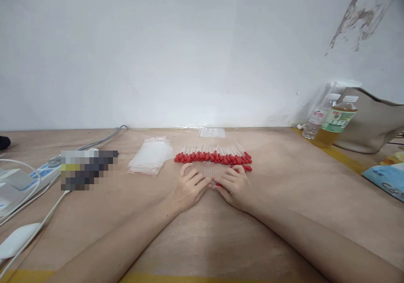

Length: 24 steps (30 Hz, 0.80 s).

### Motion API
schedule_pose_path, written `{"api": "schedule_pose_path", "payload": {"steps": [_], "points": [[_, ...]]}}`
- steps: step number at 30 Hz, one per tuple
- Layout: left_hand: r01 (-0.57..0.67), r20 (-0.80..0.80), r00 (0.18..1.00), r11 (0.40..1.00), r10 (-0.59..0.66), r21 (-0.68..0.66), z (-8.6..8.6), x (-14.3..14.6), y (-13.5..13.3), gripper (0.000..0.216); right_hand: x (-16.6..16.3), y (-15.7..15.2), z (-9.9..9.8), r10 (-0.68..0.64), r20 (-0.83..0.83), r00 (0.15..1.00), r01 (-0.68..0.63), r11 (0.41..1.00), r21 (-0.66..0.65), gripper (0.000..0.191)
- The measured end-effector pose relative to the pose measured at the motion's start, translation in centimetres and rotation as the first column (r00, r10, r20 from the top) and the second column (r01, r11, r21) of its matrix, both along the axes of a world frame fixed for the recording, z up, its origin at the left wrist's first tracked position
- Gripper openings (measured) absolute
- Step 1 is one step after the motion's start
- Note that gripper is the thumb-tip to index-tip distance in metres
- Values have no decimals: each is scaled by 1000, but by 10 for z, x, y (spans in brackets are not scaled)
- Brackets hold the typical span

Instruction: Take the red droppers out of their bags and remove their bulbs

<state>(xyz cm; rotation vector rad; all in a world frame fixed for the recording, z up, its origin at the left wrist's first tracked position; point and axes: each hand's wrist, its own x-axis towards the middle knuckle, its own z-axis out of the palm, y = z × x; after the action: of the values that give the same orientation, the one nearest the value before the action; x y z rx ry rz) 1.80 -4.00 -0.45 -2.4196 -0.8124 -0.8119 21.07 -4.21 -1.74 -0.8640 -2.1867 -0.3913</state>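
Observation:
My left hand (192,186) and my right hand (234,187) meet low over the table, fingertips almost touching. Pinched in the right fingers is a red rubber bulb (218,184), mostly covered by them. The left fingers close on what looks like the end of a clear glass tube, largely hidden. Just beyond the fingertips lie several clear glass tubes (208,169), side by side. Behind them stretches a row of glass droppers with red rubber bulbs (202,157), bulbs toward me and thin stems pointing to the wall. A few red bulbs lie close to the right fingers.
Left of the droppers is a stack of clear zip bags (150,154); another clear bag (212,132) lies by the wall. A power strip (44,173) with cables occupies the left side. Two bottles (337,119), a grey bag (362,123) and a blue packet (385,180) are at right.

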Motion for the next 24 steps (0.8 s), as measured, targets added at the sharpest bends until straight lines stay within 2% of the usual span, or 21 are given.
{"api": "schedule_pose_path", "payload": {"steps": [8, 19, 24], "points": [[-7, -78, 997, 999, 4, -43, 4, -2, -2, 17, 2, -3, 6, 22, 48, 999, -24, 999, 32, 18], [35, -32, 999, 990, -40, -140, 4, -4, -7, 18, 9, -6, 4, 33, 92, 995, -36, 999, 32, 16], [17, -26, 999, 985, -22, -172, 4, -8, -10, 22, 10, -6, 2, 52, 73, 996, -55, 998, 35, 15]]}}
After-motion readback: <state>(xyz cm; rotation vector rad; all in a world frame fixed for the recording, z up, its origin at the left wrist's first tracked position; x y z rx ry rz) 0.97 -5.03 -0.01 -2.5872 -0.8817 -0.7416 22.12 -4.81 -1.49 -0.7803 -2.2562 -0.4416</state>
